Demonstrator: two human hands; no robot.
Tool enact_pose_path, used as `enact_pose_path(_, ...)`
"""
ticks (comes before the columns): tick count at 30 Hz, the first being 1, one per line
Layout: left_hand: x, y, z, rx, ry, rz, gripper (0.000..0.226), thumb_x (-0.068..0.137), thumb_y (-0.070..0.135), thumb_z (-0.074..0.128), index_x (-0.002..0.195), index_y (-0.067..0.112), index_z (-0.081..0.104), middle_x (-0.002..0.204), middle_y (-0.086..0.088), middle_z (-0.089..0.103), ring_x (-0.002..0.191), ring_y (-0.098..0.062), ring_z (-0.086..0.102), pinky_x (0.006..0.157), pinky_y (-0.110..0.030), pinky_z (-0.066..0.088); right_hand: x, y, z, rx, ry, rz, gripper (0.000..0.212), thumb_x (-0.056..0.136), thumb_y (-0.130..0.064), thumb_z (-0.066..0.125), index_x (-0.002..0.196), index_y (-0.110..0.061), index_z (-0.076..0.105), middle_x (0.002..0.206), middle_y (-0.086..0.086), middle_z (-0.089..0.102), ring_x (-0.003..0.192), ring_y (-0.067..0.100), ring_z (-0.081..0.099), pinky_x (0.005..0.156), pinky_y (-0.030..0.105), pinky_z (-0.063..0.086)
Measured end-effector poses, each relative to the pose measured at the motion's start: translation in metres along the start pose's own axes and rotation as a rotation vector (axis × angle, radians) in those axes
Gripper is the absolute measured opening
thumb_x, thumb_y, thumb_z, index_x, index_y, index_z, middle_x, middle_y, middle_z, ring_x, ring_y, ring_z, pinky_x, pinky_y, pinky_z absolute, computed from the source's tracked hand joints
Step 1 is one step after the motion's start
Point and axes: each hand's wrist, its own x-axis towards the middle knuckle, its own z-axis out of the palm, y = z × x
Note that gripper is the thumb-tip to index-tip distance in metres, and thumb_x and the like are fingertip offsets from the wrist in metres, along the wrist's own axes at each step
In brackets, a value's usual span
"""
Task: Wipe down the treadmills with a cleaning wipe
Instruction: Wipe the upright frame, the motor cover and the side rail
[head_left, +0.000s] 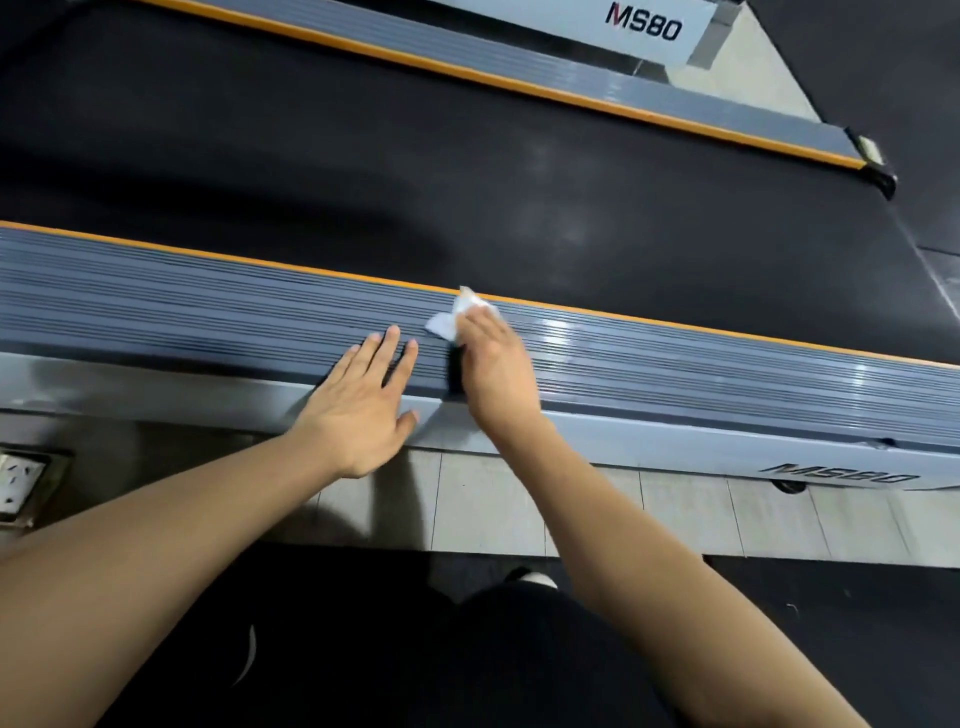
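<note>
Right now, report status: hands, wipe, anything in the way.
Left hand flat on the grooved side rail, fingers spread. Right hand pressing the white wipe onto the same rail by its orange edge strip. Nothing blocking the rail ahead.

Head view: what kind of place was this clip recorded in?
Most likely a gym. A treadmill's ribbed side rail runs beside a wide black belt, with "MS80" lettering on a far panel. The right hand presses a wipe onto the rail.

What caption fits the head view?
Right hand wipes treadmill side rail with white wipe; left hand braces flat.
</note>
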Motion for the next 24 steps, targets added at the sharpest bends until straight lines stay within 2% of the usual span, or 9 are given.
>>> enact_pose_path(4, 0.004, -0.005, -0.001, -0.023, -0.003, 0.012, 0.076, 0.107, 0.050, 0.026, 0.160, 0.020, -0.019, 0.167, -0.006, -0.027, 0.156, -0.022, -0.018, 0.128, -0.037, -0.006, 0.017, -0.020, 0.004, -0.015, -0.104, -0.132, 0.048, 0.093, -0.006, 0.051, 0.141, -0.004, 0.050, 0.134, 0.014, 0.059, 0.118, 0.032, 0.057, 0.098, 0.040, 0.045)
enact_pose_path(7, 0.000, -0.004, 0.003, -0.014, 0.063, 0.021, 0.075, 0.107, 0.049, 0.027, 0.161, 0.020, -0.015, 0.168, -0.007, -0.022, 0.157, -0.023, -0.013, 0.128, -0.037, -0.005, 0.018, 0.012, -0.002, -0.161, -0.030, -0.167, 0.042, 0.086, -0.006, 0.051, 0.125, -0.003, 0.066, 0.124, 0.012, 0.068, 0.117, 0.029, 0.063, 0.102, 0.036, 0.046)
enact_pose_path(10, 0.001, 0.005, 0.002, 0.001, 0.098, -0.017, 0.076, 0.106, 0.052, 0.026, 0.163, 0.017, -0.011, 0.169, -0.010, -0.017, 0.158, -0.025, -0.008, 0.128, -0.039, -0.001, 0.010, 0.080, -0.019, -0.211, 0.094, -0.006, 0.039, 0.086, -0.009, 0.051, 0.121, -0.002, 0.068, 0.117, 0.013, 0.070, 0.112, 0.030, 0.065, 0.101, 0.036, 0.046)
enact_pose_path(13, 0.004, 0.012, 0.005, 0.064, 0.056, -0.047, 0.084, 0.103, 0.061, 0.021, 0.160, 0.014, -0.021, 0.166, -0.013, -0.026, 0.157, -0.030, -0.013, 0.128, -0.042, -0.004, -0.011, 0.146, -0.047, -0.181, 0.172, 0.279, 0.046, 0.092, 0.000, 0.043, 0.134, -0.001, 0.059, 0.138, 0.014, 0.060, 0.130, 0.031, 0.054, 0.112, 0.037, 0.039)
enact_pose_path(15, 0.006, 0.008, 0.007, 0.079, 0.023, -0.027, 0.089, 0.095, 0.070, 0.006, 0.158, 0.015, -0.025, 0.165, -0.013, -0.030, 0.156, -0.031, -0.016, 0.128, -0.043, -0.004, -0.018, 0.158, -0.050, -0.186, 0.193, 0.392, 0.050, 0.093, 0.007, 0.038, 0.140, 0.002, 0.053, 0.147, 0.017, 0.052, 0.140, 0.032, 0.043, 0.120, 0.036, 0.029)
enact_pose_path(17, 0.006, 0.005, 0.007, 0.082, 0.018, -0.022, 0.095, 0.086, 0.075, -0.003, 0.157, 0.016, -0.026, 0.164, -0.012, -0.031, 0.156, -0.031, -0.017, 0.128, -0.044, -0.005, -0.013, 0.137, -0.038, -0.151, 0.193, 0.356, 0.043, 0.093, 0.003, 0.039, 0.131, 0.000, 0.059, 0.140, 0.018, 0.057, 0.135, 0.031, 0.047, 0.117, 0.035, 0.032)
enact_pose_path(19, 0.005, 0.008, 0.005, 0.108, -0.009, -0.040, 0.092, 0.094, 0.075, 0.009, 0.155, 0.017, -0.029, 0.163, -0.012, -0.034, 0.156, -0.030, -0.020, 0.127, -0.043, -0.006, 0.004, 0.096, -0.021, -0.051, 0.193, 0.266, 0.027, 0.097, -0.007, 0.045, 0.112, -0.012, 0.066, 0.121, 0.004, 0.063, 0.116, 0.017, 0.055, 0.103, 0.031, 0.041)
enact_pose_path(21, 0.004, 0.015, 0.001, 0.124, -0.030, -0.061, 0.095, 0.097, 0.073, 0.021, 0.155, 0.017, -0.030, 0.163, -0.012, -0.034, 0.155, -0.029, -0.021, 0.127, -0.043, -0.007, 0.018, 0.045, -0.002, 0.079, 0.137, 0.125, 0.020, 0.101, -0.020, 0.047, 0.111, -0.029, 0.062, 0.114, -0.007, 0.061, 0.108, 0.004, 0.051, 0.097, 0.025, 0.039)
enact_pose_path(24, 0.005, 0.018, -0.004, 0.090, -0.065, -0.084, 0.095, 0.098, 0.072, 0.025, 0.158, 0.017, -0.025, 0.165, -0.010, -0.031, 0.156, -0.027, -0.020, 0.127, -0.042, -0.007, 0.027, -0.005, 0.005, 0.204, -0.052, -0.079, 0.032, 0.097, -0.010, 0.047, 0.124, -0.008, 0.064, 0.127, 0.007, 0.064, 0.125, 0.021, 0.053, 0.105, 0.024, 0.035)
